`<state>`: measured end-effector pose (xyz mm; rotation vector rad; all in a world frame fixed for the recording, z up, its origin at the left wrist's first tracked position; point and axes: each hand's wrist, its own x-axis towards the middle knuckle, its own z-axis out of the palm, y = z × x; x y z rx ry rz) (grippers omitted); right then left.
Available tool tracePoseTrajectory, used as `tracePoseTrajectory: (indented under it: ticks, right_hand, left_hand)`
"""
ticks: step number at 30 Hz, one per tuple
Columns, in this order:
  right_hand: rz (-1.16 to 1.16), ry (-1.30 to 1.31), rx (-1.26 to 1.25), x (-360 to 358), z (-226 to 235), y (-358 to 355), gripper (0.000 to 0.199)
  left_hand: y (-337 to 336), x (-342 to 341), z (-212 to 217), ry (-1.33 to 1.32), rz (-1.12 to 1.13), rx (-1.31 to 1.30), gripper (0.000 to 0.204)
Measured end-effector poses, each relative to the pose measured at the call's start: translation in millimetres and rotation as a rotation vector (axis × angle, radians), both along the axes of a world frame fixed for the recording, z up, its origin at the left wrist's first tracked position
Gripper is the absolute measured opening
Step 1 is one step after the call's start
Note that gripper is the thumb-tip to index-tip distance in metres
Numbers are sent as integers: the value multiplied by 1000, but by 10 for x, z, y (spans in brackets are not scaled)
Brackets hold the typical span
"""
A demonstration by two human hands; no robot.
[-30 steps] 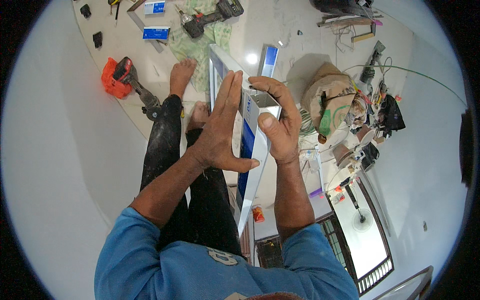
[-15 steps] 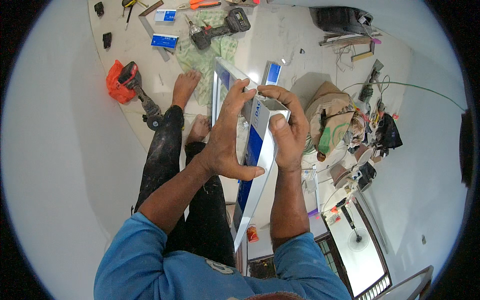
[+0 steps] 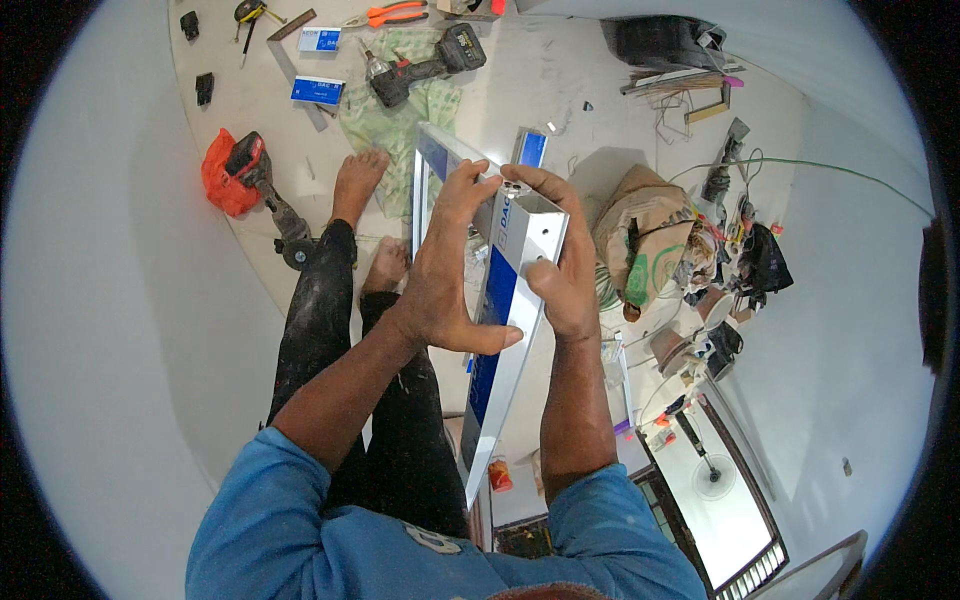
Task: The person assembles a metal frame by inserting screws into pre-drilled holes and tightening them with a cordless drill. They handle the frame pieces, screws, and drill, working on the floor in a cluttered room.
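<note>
An aluminium frame (image 3: 502, 290) with blue and white protective film stands up between my hands, its corner pointing at me. My left hand (image 3: 437, 265) grips it from the left, fingers on the corner and thumb laid across the long profile. Around the right side of the corner wraps my right hand (image 3: 572, 265), its thumb pressed on the profile's outer face. A small dark hole shows just above that thumb. The corner joint between my fingertips is partly hidden. Another side of the frame runs away to the far left, behind my left hand.
On the floor ahead lie a cordless drill (image 3: 422, 68) on a green cloth (image 3: 440, 108), orange pliers (image 3: 390, 14) and a metal square (image 3: 300, 90). An angle grinder (image 3: 270, 195) rests left of my feet. A brown sack (image 3: 640, 235) and piled clutter stand right.
My right thumb has moved down the profile's outer face, uncovering a small hole. Both hands keep their grip on the frame. The whole view has shifted slightly.
</note>
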<state>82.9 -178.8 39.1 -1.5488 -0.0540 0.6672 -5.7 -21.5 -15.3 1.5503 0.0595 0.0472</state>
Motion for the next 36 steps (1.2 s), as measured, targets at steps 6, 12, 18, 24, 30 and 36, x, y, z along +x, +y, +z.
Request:
tracePoseTrajectory:
  ticks: [6,12,18,24,30,36]
  right_hand:
    - [25,122,-260,-114,350,165,108]
    - [-20,175,-479,-199,566,335,95]
    - [-62,135,-446,-289,456,322,91]
    - [-42,166,-510,-262,535,356,80]
    - [-43,92,-571,-269,565,396,62]
    - [-51,70,-567,-271,564,412,63]
  left_hand:
    - [-55,-1,-60,-21,30,26,140]
    - [-44,-31,-79,27,-23,24,144]
    - [-8,-4,-12,21,-53,68,147]
    - [30,-17,-24,15,-69,85,145]
    - [33,-17,3,37,-58,65,144]
    - [25,-24,-9,35,-45,16,142]
